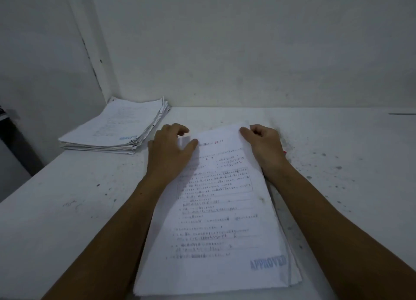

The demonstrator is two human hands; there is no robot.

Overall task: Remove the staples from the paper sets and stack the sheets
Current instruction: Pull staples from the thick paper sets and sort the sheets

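Looking down from the head view, your left hand (170, 150) lies flat with fingers spread on the far left corner of the paper set (216, 212), which sits on the counter (90, 198) right before you. Your right hand (262, 142) has its grip curled, pinching the far right corner. No staple shows, so hunt for it along that far edge, pin the sheets down firmly, and peel slowly to avoid tearing. The finished stack (117, 128) waits far left.
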